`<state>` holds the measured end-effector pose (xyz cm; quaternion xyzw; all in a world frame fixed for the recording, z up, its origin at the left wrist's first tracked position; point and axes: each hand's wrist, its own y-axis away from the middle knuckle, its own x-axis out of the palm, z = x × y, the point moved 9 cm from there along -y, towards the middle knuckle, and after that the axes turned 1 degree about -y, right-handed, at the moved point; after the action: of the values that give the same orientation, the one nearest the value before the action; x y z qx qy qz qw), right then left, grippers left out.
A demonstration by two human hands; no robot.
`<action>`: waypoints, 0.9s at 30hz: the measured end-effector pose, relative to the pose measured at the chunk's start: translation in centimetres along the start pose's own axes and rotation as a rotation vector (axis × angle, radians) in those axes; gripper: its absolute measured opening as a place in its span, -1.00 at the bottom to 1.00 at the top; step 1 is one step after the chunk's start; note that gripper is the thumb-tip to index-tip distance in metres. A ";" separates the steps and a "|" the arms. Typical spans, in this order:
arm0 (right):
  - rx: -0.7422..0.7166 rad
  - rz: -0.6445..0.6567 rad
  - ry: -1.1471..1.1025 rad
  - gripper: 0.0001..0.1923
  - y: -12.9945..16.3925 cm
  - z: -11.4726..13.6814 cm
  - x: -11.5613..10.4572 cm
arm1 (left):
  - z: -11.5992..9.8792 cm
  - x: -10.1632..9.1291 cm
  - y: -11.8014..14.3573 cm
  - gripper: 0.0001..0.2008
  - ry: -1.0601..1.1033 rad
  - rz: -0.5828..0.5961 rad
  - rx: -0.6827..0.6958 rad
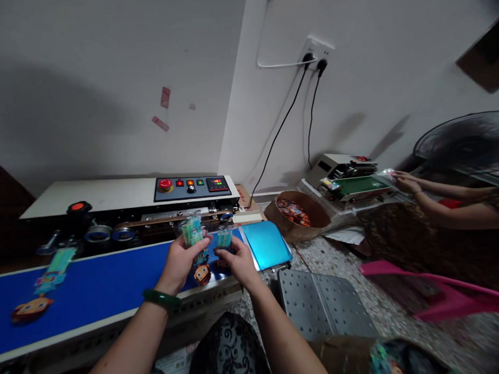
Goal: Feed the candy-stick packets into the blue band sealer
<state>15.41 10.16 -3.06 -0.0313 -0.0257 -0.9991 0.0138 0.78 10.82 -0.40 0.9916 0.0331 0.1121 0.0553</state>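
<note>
Left hand [181, 261] is gripping a teal packet [192, 231]; right hand [238, 259] is pinching a second packet [224, 239], both held over the blue conveyor belt [97, 288], near the sealing machine [152, 204].

White walls [106, 66], corner socket [316, 51], speckled floor [384, 308], pink chair [437, 295], perhaps fan [464, 141] right.

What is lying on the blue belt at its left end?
On the blue belt lies one toy packet: turquoise strip and cartoon head. The belt's underside is hidden.
</note>
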 end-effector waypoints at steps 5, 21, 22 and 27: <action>-0.036 0.057 0.044 -0.81 0.2 0.4 0.7 | -0.6 0.0 0.1 -0.71 -0.120 0.007 0.048; -0.211 -0.137 -0.036 -0.84 0.2 3.5 -0.8 | 0.8 -0.1 -0.2 -0.67 -0.190 0.022 -0.006; -0.206 -0.144 -0.043 -0.84 0.3 3.5 -0.9 | 0.9 -0.1 -0.2 -0.67 -0.170 0.024 -0.024; -0.077 -0.026 -0.162 -0.62 1.2 1.9 0.0 | 1.1 0.0 0.3 -0.61 0.013 0.020 -0.107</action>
<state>15.52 9.10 -1.13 -0.1124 0.0113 -0.9936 -0.0023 1.08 10.42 -1.47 0.9867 0.0177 0.1210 0.1069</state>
